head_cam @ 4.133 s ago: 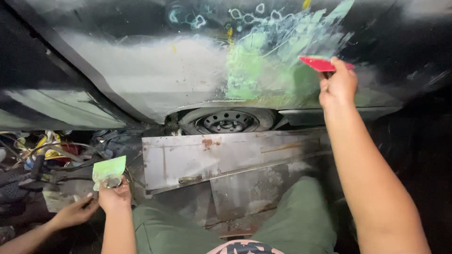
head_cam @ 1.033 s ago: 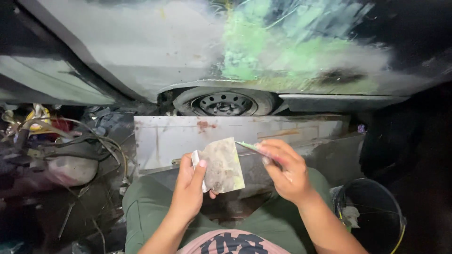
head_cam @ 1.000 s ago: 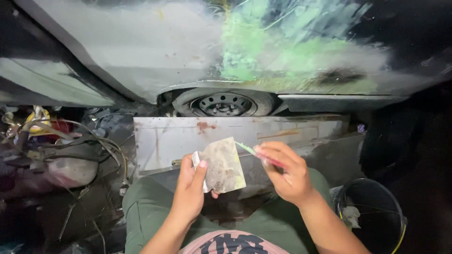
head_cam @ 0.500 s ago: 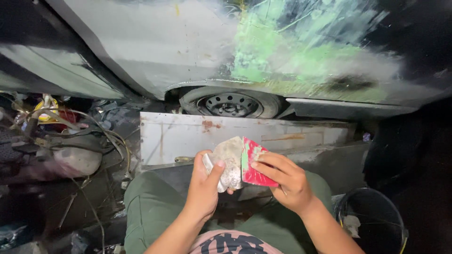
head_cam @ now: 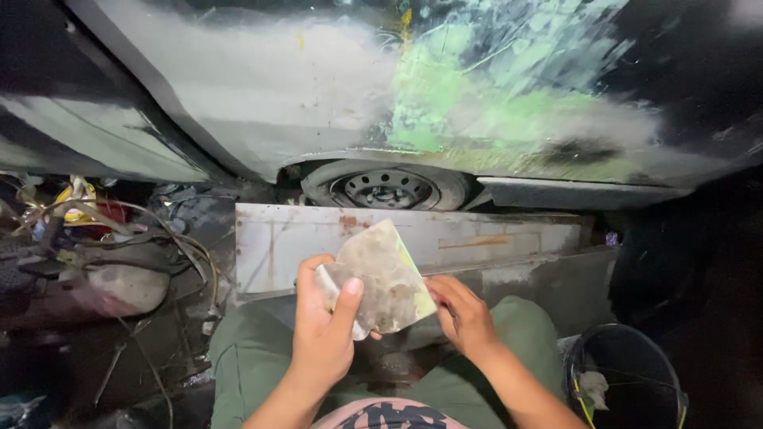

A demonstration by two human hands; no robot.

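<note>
Bare forearms, no sleeves; olive-green trousers (head_cam: pixel 254 373) at 6 o'clock; pink shirt (head_cam: pixel 381 415) with dark print.

1. A car body panel (head_cam: pixel 318 87), sanded grey, carries a smeared green filler patch (head_cam: pixel 477 103).
2. Below it sits a wheel with a dark steel rim (head_cam: pixel 385 189).
3. A rusty metal sheet (head_cam: pixel 445 238) leans in front.
4. Tangled wires (head_cam: pixel 103 230) lie left; a black bucket (head_cam: pixel 628 381) stands right.

Filler-caked board (head_cam: pixel 383 278) in left hand (head_cam: pixel 324 334)
</note>
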